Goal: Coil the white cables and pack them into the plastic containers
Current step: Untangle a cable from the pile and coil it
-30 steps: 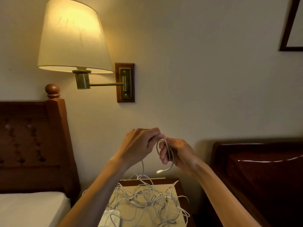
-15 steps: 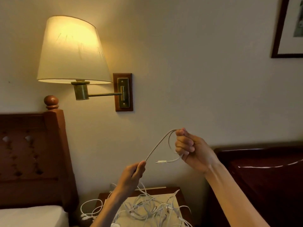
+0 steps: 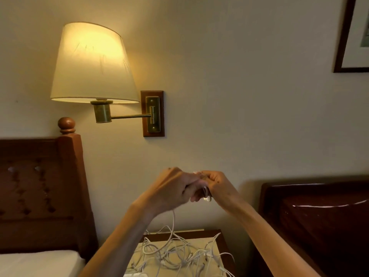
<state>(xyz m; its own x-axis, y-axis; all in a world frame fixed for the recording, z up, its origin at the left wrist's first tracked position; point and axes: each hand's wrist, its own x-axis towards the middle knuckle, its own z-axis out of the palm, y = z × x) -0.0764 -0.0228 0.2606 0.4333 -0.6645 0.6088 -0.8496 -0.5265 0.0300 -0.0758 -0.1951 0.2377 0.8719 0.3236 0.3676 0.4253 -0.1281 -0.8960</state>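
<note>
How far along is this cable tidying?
Early. Nothing looks packed; no container is clearly in view. Both hands, left hand and right hand, hold one white cable in small loops. A tangled cable pile on the nightstand remains.

A small dark wooden desk point(image 3: 220, 239) is seen at the bottom centre, set against the wall between two beds. Its top is covered by a pale mat point(image 3: 214, 256), with the wooden border left exposed at the back and right. A loose tangle of white cables point(image 3: 179, 254) lies spread across the mat. One strand is seen rising from the pile. A white object at the bottom edge cannot be identified.
</note>
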